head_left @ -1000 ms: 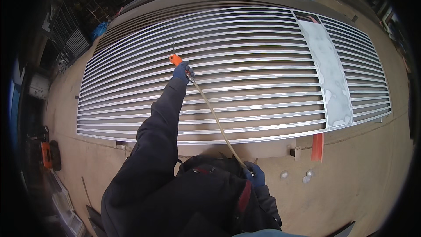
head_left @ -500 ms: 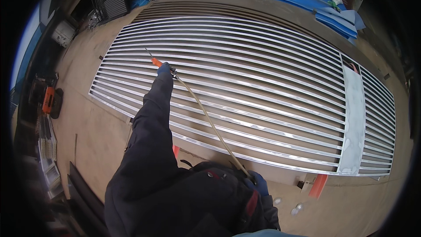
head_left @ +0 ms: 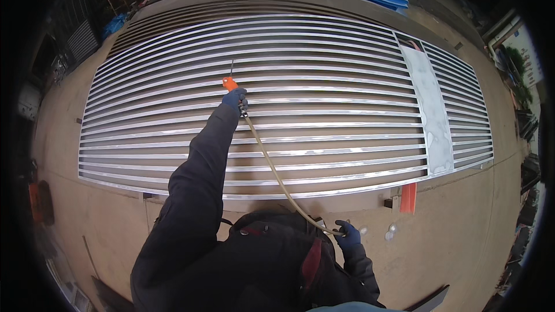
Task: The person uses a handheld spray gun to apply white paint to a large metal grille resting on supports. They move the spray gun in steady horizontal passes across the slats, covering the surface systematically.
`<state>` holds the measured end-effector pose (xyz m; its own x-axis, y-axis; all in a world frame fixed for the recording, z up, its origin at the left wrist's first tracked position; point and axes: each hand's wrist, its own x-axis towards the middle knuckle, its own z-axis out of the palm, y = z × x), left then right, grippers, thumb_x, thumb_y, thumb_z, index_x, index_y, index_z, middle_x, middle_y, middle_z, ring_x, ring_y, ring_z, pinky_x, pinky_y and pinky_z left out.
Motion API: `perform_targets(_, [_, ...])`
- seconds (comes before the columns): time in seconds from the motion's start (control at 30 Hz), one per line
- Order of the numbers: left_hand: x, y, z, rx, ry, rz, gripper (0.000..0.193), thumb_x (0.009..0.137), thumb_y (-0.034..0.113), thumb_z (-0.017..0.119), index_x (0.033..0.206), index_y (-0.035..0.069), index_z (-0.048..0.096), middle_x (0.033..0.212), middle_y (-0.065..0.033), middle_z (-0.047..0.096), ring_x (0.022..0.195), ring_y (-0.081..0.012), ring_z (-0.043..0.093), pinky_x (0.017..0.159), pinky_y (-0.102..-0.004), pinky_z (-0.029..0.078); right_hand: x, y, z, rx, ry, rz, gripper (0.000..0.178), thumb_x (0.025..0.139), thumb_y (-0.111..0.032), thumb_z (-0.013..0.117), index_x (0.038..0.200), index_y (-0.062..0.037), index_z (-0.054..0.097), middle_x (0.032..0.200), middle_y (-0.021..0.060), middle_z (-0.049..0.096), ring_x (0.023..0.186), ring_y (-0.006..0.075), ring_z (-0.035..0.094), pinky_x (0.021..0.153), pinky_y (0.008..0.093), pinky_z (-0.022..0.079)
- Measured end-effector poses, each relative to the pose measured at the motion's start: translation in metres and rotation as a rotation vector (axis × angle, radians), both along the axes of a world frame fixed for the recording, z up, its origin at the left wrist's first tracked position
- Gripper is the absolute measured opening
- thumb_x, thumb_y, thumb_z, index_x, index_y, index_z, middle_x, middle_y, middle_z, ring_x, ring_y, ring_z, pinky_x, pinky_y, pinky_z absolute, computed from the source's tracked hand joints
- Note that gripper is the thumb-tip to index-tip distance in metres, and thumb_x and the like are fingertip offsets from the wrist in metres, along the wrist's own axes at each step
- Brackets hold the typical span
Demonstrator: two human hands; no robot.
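Above the middle of the slatted metal panel [head_left: 324, 152], swings the orange spray-type gun [head_left: 230, 84] back from nearer the left end, clamped in the left hand [head_left: 234, 99], likely facing different bars; well apart, loosely grips the hose [head_left: 269, 162] in the right hand [head_left: 348, 237].

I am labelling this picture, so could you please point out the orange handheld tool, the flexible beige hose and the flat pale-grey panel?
Orange handheld tool [head_left: 230, 84], head view: its orange body.
Flexible beige hose [head_left: 277, 177], head view: its middle stretch.
Flat pale-grey panel [head_left: 429, 107], head view: centre of its face.
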<state>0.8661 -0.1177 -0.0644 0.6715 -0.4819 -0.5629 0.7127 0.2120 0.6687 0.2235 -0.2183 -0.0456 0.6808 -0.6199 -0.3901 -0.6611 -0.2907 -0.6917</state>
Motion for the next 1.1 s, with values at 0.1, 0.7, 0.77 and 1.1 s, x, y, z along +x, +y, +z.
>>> perform_targets(0.1, [-0.045, -0.073, 0.01, -0.053, 0.071, -0.206, 0.007, 0.091, 0.013, 0.058, 0.094, 0.007, 0.057, 0.061, -0.0013, 0.047, 0.045, -0.016, 0.047, 0.039, -0.0314, 0.037, -0.031, 0.01, -0.006, -0.014, 0.091, -0.07, 0.028, 0.083, -0.025, 0.075, 0.107, -0.0126, 0.069, 0.066, 0.0084, 0.063, 0.062, 0.0255, 0.064, 0.062, 0.0356, 0.051])
perform_targets(0.7, [-0.229, -0.381, 0.072, 0.106, -0.258, -0.661, 0.015, 0.091, 0.017, 0.057, 0.099, 0.004, 0.061, 0.061, -0.0037, 0.052, 0.046, -0.0159, 0.051, 0.043, -0.0313, 0.041, -0.114, 0.051, 0.019, 0.128, 0.111, -0.389, 0.034, 0.078, -0.025, 0.073, 0.111, -0.0179, 0.07, 0.093, 0.0109, 0.074, 0.088, 0.0273, 0.071, 0.078, 0.0362, 0.055])
perform_targets(0.77, [-0.231, -0.396, 0.066, 0.177, -0.294, -0.622, 0.017, 0.092, 0.018, 0.055, 0.1, 0.005, 0.062, 0.061, -0.005, 0.053, 0.047, -0.0176, 0.052, 0.044, -0.0336, 0.043, -0.117, 0.039, 0.019, 0.111, 0.146, -0.388, 0.034, 0.078, -0.025, 0.073, 0.111, -0.0177, 0.07, 0.091, 0.0108, 0.074, 0.087, 0.0274, 0.071, 0.077, 0.0366, 0.055])
perform_targets(1.1, [-0.259, -0.479, 0.037, 0.107, -0.267, -0.672, 0.013, 0.091, 0.014, 0.057, 0.1, 0.004, 0.059, 0.066, -0.0031, 0.052, 0.049, -0.0157, 0.051, 0.044, -0.0317, 0.043, -0.132, 0.001, 0.016, 0.142, 0.028, -0.461, 0.03, 0.081, -0.019, 0.07, 0.112, -0.0186, 0.071, 0.086, 0.0103, 0.073, 0.081, 0.0259, 0.072, 0.072, 0.0351, 0.055])
